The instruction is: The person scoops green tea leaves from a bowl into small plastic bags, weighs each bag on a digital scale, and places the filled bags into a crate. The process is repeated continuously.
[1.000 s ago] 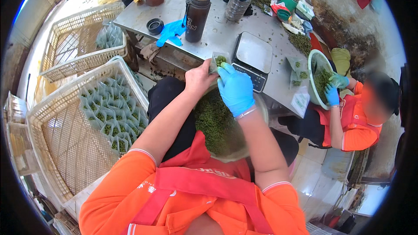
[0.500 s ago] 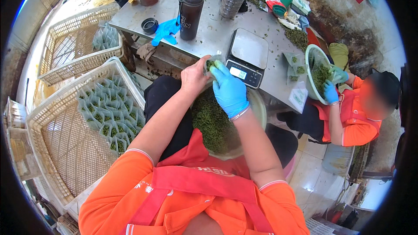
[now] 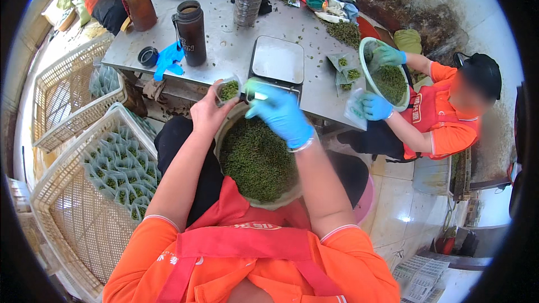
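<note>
My bare left hand (image 3: 209,111) grips a small clear plastic bag (image 3: 228,89) with green, peppercorn-like grains inside, held upright by its side. Just to the right is my right hand (image 3: 281,113) in a blue glove, apart from the bag and slightly smeared by motion. Its thumb and fingers are spread, with nothing visible between them, and it covers part of the display of the digital scale (image 3: 278,60). Beneath both hands, between my knees, sits a wide pale tub (image 3: 287,197) holding a heap of the green grains (image 3: 255,160). The scale's metal plate bears nothing.
Left of me, a cream plastic crate (image 3: 67,213) holds rows of filled bags (image 3: 120,174); another crate (image 3: 73,87) stands behind it. On the metal table (image 3: 224,28) are a dark bottle (image 3: 191,36) and a blue glove (image 3: 169,59). A co-worker (image 3: 443,106) handles bags at a basin (image 3: 364,59) on the right.
My right hand has drawn away from the bag, where its fingers were at the mouth. My left hand still holds the bag. The view has shifted, moving the table leftward in the picture.
</note>
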`<state>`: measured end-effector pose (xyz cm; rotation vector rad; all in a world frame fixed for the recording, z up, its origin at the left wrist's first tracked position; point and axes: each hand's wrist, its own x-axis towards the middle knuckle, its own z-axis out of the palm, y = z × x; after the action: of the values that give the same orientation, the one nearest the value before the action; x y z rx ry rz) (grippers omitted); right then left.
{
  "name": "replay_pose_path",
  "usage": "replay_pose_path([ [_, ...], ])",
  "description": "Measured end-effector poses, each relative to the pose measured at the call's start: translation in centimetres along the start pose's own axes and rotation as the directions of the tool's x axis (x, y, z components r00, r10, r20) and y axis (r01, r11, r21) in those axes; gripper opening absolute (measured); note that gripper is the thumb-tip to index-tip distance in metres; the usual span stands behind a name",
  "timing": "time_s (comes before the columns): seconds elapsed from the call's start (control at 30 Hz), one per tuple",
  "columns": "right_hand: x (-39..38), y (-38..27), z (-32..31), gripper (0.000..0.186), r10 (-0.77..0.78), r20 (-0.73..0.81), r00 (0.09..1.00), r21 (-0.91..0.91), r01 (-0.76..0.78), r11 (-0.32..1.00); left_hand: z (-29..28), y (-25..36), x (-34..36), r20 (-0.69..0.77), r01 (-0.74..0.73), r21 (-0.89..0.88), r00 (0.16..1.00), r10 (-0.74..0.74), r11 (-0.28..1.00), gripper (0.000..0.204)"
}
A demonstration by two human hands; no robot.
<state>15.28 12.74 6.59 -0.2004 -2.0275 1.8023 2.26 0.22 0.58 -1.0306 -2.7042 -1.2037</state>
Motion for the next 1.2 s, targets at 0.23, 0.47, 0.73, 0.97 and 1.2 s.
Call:
replay_pose_path([
  [0.23,4.8,4.3,-17.3,0.051,0.239,-0.675,0.698,0.116,-0.220,0.969,-0.5,0.3,0.4,0.082,0.164,-0.066,0.984,-0.158,0.984,0.072],
  [0.47,6.3,7.0,-17.2,0.044,0.215,-0.747,0.629,0.222,-0.069,0.973,-0.7,-0.7,-0.6,0.103,0.076,0.036,0.991,-0.080,0.996,0.078],
  [0.73,0.3,6.4,-1.6,0.049,-0.210,-0.369,0.906,-0.205,0.141,0.968,-3.9,-2.8,-3.0,0.010,0.146,-0.484,0.987,-0.161,0.863,0.040],
  [0.97,-6.7,2.5,-1.5,0.034,0.001,-0.467,0.884,-0.030,-0.017,0.999,-22.2,-9.2,-14.5,-0.396,0.498,0.026,0.802,-0.448,0.867,0.049],
  [1.2,-10.5,7.8,0.0,0.029,0.264,-0.191,0.946,0.049,-0.259,0.965,-28.2,-22.3,-27.6,-0.497,0.881,0.261,0.473,-0.728,0.395,0.057],
])
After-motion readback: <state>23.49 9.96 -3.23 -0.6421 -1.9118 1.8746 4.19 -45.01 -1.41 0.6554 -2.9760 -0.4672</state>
